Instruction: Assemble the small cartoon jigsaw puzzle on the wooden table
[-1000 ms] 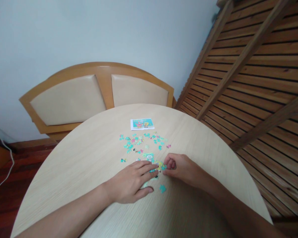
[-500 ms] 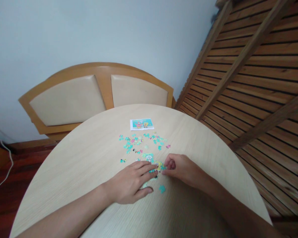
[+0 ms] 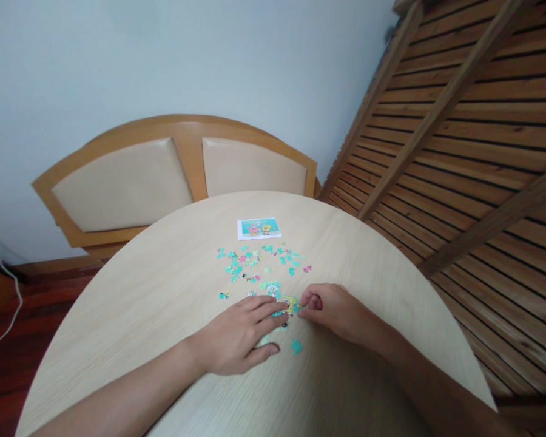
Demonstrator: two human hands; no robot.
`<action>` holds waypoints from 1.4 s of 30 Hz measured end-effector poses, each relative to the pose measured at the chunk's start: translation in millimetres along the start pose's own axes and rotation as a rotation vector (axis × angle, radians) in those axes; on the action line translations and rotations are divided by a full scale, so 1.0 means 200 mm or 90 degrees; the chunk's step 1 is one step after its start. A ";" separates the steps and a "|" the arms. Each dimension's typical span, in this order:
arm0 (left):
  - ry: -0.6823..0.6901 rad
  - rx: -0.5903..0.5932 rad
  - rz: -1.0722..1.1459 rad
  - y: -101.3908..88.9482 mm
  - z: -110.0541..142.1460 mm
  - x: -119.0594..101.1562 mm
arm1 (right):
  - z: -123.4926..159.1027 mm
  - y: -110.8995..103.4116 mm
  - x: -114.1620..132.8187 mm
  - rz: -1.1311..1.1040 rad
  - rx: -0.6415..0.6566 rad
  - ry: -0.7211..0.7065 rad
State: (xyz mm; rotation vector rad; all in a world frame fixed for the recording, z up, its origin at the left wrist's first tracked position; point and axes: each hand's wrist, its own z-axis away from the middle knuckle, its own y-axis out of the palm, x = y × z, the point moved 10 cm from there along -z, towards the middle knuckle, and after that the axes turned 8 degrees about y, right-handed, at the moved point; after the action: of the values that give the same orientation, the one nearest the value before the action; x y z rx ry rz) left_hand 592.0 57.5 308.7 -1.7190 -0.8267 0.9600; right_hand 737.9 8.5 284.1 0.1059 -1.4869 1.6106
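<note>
Puzzle section (image 3: 289, 305) is lying partly beneath the left hand (image 3: 239, 335), its grip spreading wide, while the right hand (image 3: 337, 311) is pinching narrowly at the section's right edge, any held piece unclear; uneven sideways pressure is risking popped joints.

Shows bare skin on the left forearm (image 3: 136, 388) at the lower left of the frame, and on the right forearm (image 3: 409, 365) at the lower right. Narrows at the wrists, then broadens into a bare left hand (image 3: 236, 334) and a bare right hand (image 3: 333, 308) near the lower centre. Has slender fingers (image 3: 266, 312) on the left; looks too small for finer detail.
</note>
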 end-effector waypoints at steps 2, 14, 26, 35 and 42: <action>-0.002 0.009 -0.005 0.01 0.00 0.00 | 0.00 -0.01 0.00 0.006 -0.002 0.003; 0.001 -0.005 0.007 0.00 0.00 0.00 | -0.01 -0.07 -0.07 0.015 -0.021 0.040; -0.001 0.000 0.007 0.00 0.00 0.00 | -0.03 -0.08 -0.08 0.017 -0.039 0.022; 0.004 -0.021 0.027 -0.01 0.00 0.00 | -0.04 -0.09 -0.05 0.065 -0.076 -0.026; 0.002 -0.014 0.026 -0.01 0.00 0.00 | -0.01 -0.07 -0.01 0.050 -0.028 -0.017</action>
State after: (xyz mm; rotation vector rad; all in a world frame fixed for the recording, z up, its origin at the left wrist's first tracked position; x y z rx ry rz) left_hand 591.5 58.5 309.6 -1.7623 -0.8063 0.9777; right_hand 748.7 6.6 292.2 0.0444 -1.5626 1.6442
